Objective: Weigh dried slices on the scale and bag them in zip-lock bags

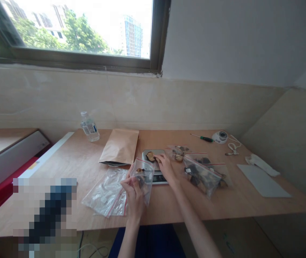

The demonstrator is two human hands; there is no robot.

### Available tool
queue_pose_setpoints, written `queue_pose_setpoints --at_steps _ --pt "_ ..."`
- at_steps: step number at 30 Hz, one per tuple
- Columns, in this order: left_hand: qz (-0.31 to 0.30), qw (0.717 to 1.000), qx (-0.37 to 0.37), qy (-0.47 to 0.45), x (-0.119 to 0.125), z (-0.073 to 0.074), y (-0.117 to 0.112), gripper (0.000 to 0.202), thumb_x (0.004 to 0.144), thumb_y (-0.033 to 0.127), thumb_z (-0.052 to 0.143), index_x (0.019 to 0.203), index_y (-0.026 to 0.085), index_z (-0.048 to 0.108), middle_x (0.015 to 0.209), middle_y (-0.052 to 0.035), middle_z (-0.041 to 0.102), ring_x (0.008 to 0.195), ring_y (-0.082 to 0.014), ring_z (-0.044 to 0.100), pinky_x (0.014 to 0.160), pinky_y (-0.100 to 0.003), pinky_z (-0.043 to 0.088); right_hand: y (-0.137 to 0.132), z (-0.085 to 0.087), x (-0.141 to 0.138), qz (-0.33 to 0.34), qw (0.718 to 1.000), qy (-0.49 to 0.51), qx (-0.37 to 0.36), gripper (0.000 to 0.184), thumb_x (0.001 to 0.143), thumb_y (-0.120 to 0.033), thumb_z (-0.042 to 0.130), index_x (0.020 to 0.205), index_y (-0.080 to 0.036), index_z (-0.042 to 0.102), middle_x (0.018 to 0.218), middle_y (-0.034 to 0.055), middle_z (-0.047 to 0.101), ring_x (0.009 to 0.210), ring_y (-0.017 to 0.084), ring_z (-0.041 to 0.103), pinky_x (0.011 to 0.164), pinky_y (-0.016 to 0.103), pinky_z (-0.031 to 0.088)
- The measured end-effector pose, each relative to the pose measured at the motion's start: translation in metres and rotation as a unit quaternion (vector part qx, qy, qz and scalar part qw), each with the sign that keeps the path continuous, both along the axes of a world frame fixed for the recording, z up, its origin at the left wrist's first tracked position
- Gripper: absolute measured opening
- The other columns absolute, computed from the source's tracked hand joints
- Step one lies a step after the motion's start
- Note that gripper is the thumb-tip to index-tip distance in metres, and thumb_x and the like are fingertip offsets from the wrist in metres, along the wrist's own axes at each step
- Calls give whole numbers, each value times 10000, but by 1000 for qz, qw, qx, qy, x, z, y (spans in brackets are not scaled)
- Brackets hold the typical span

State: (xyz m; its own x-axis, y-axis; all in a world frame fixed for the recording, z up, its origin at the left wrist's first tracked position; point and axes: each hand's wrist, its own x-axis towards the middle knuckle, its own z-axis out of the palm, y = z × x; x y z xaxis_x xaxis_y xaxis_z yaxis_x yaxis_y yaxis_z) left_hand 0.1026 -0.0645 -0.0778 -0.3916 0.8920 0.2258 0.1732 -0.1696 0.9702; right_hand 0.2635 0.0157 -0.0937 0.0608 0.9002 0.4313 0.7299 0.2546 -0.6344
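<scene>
My left hand (pixel 134 190) is closed on the side of a clear zip bag (pixel 148 186) with a red seal line; a few dark brown dried pieces sit inside. My right hand (pixel 164 165) reaches over a small digital kitchen scale (pixel 160 179). Its fingertips pinch the edge of a dried brown piece (pixel 151 156), pale in the middle with a dark rim, resembling a dried mushroom. That piece is at the scale's plate, and whether it rests there is hard to tell. Empty-looking clear zip bags (pixel 103 195) lie beside my left hand. The scale's display is partly hidden.
Right of the scale lie filled zip bags (pixel 202 175) of dried pieces. Behind stand a brown paper pouch (pixel 120 147) and a water bottle (pixel 90 128). Further right are a screwdriver (pixel 206 139), a white dome camera (pixel 219 137) with cable, a grey sheet (pixel 263 181) and a white cloth-like item (pixel 262 165).
</scene>
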Motion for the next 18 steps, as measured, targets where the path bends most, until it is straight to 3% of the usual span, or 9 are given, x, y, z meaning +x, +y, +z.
queue_pose_setpoints --at_steps 4,8,11,14,18 --pt "-11 1000 -9 -8 3 2 1 242 895 462 351 850 224 352 1015 -90 537 1067 -238 517 917 -442 401 -3 10 4 -13 999 53 5 312 836 -138 415 990 -168 685 955 106 619 926 209 573 875 368 450" --pt "-26 999 -20 -20 4 -2 4 240 884 462 380 865 223 370 991 -89 553 1048 -236 533 904 -441 405 -8 41 1 -28 988 147 32 274 861 -219 438 996 -177 673 1000 101 662 968 214 585 902 386 437" --pt "-31 999 -23 -22 4 -2 5 223 886 448 384 881 225 381 1024 -96 558 1057 -226 535 901 -432 408 -20 76 -14 42 975 215 38 271 884 -281 448 1044 -207 654 1047 69 670 998 185 595 906 341 443" --pt "-39 999 -24 -15 7 4 4 220 895 450 360 877 231 370 1054 -110 553 1091 -224 525 911 -431 405 -36 103 -33 121 977 175 3 248 875 -268 471 1023 -230 666 1048 42 666 1000 164 595 879 299 455" --pt "-41 999 -19 -25 13 14 2 235 906 461 318 888 227 331 1189 -163 500 1179 -237 478 930 -439 397 -46 115 -51 194 972 120 -48 252 835 -233 523 1048 -242 657 1080 34 651 1041 166 580 909 317 447"
